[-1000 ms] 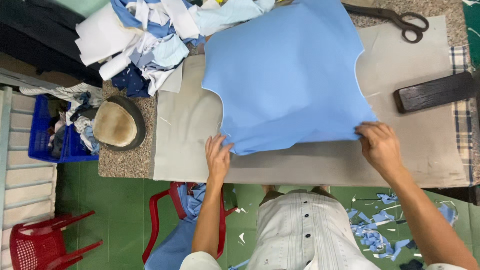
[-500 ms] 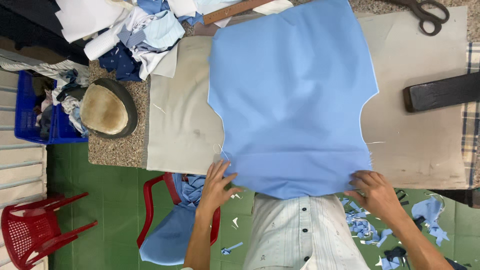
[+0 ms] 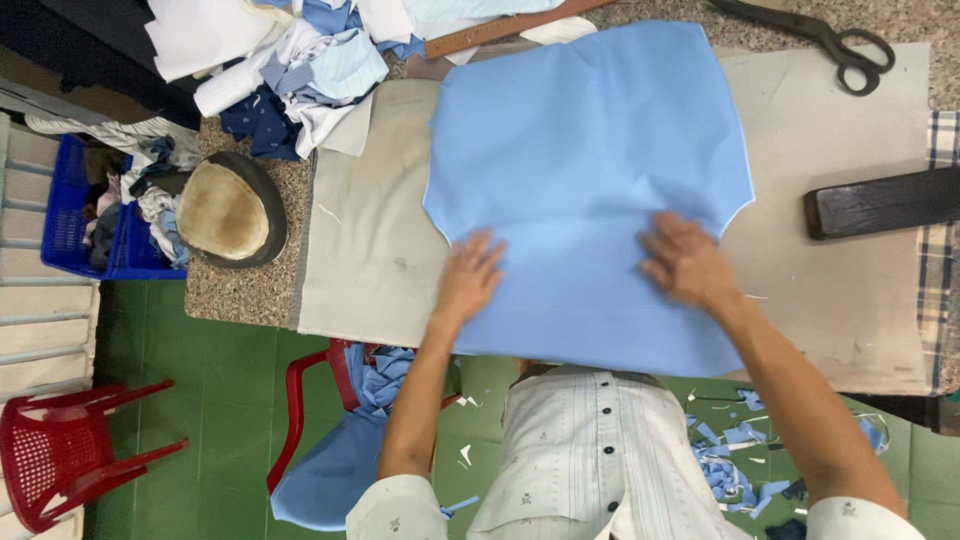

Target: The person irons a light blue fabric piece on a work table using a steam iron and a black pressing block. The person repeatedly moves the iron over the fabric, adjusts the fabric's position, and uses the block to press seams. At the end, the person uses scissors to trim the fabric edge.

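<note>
A light blue cut fabric piece (image 3: 585, 150) lies flat on the beige padded board (image 3: 850, 290) of the worktable, its near edge hanging slightly over the front. My left hand (image 3: 470, 275) rests palm down on the cloth's left part, fingers spread. Flat on the cloth to the right of it is my right hand (image 3: 685, 262), fingers apart. Neither hand grips anything.
Black scissors (image 3: 835, 45) lie at the far right. A dark wooden block (image 3: 880, 203) sits right of the cloth. Fabric scraps (image 3: 290, 60) and a wooden ruler (image 3: 500, 30) are piled far left, a round straw-coloured pad (image 3: 228, 210) beside them. Red chairs (image 3: 60, 465) and a blue crate (image 3: 70, 215) stand on the floor.
The blue cloth has been pulled toward me over the board's near edge. Both hands left its near edge and moved up onto its middle, pressing flat.
</note>
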